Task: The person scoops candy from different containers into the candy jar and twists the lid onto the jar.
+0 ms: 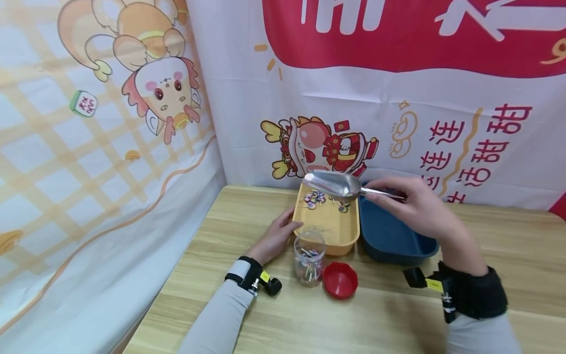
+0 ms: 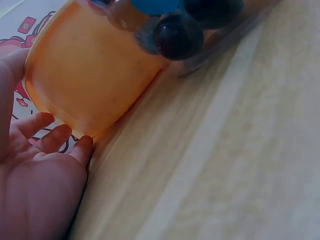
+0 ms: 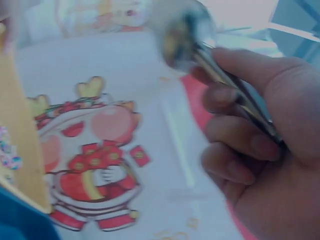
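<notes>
Silver metal scoop point(image 1: 332, 184), gripped by the right hand point(image 1: 415, 206), hovers over the yellow plastic tray point(image 1: 327, 227); the left hand point(image 1: 276, 238), apparently flat-fingered, touches its edge.

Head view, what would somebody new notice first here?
Probably the metal scoop, held by its handle in the right hand above the far end of the yellow tray, where small colourful pieces lie. The left hand rests against the tray's near left side. In front of the tray stand a clear jar with some pieces inside and its red lid, and a blue tray sits to the right.
</notes>
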A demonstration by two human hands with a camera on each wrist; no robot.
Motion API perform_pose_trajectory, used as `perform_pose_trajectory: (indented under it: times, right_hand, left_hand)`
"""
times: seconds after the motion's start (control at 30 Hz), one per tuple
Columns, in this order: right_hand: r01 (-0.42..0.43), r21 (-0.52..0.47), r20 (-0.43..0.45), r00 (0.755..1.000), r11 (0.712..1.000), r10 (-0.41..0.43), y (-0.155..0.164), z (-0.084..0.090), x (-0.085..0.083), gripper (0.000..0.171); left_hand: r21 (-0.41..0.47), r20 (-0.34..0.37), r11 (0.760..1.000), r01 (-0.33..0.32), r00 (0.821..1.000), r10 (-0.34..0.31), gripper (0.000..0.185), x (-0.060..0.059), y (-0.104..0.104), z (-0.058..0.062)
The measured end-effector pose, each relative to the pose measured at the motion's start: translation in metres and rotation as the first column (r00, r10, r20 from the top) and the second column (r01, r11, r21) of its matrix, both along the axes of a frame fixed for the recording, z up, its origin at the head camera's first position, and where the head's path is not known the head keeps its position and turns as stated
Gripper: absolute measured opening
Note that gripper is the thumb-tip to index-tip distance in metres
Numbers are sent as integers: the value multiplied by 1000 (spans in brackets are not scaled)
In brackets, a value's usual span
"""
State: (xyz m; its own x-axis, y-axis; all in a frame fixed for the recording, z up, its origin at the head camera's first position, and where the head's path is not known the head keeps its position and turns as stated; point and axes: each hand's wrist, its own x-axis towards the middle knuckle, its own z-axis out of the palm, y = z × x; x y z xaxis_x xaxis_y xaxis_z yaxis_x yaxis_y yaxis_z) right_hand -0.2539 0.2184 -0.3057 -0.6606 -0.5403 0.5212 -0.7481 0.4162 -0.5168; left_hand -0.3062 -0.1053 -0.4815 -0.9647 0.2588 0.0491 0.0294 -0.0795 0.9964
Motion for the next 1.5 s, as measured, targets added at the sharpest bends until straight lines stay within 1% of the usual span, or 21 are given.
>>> perform_pose_trajectory:
  times: [0.07,0.17,0.23,0.3,0.4,0.5,0.6,0.77,0.83,0.97,1.1,1.2,1.33,1.4,1.5]
  right_hand:
    - [-11,78,34,999,997,9,7,8,8,19]
    - [-43,189,85,996,981,27,16,16,19,16]
    - [-68,236,119,992,969,41,19,19,24,15]
    - [-93,262,144,988,961,56,20,21,28,15]
    - [-113,287,177,982,951,63,20,23,33,16]
    - [-112,310,182,982,944,56,19,24,35,17]
    - [-103,314,186,982,944,46,19,24,35,18]
    - [-112,295,182,982,949,60,21,23,35,17]
    - [-103,291,177,983,951,52,21,23,35,16]
    - [-48,302,162,987,952,-2,22,24,34,17]
    - [27,335,124,990,942,-72,20,22,28,19]
    - [87,376,101,986,922,-134,14,15,18,17]
    - [142,434,95,975,890,-202,2,0,-2,17]
    - [156,452,104,969,878,-226,-5,-10,-12,18]
    - [177,462,104,962,869,-251,-14,-27,-25,21]
  left_hand:
    - [13,-8,1000,3,1000,-3,65,-1,0,1]
    - [35,-12,999,-1,1000,2,66,-1,1,2]
    - [46,-7,999,-4,1000,5,68,-2,1,2]
    - [48,0,999,-9,1000,9,69,-2,1,2]
    - [31,18,999,-14,1000,14,68,-1,1,2]
    - [20,30,1000,-15,999,14,67,1,0,3]
    - [23,34,1000,-15,999,15,67,1,0,3]
    - [28,30,999,-17,999,16,66,1,0,4]
    - [28,25,1000,-14,1000,13,67,1,0,5]
    - [32,17,999,-6,1000,5,68,0,1,5]
    - [34,8,999,4,1000,-4,69,1,1,5]
    - [33,10,999,9,1000,-9,70,1,0,5]
    - [26,14,1000,8,1000,-9,69,2,0,4]
    - [23,16,1000,8,1000,-8,69,2,1,4]
    - [24,15,1000,8,1000,-8,69,3,1,3]
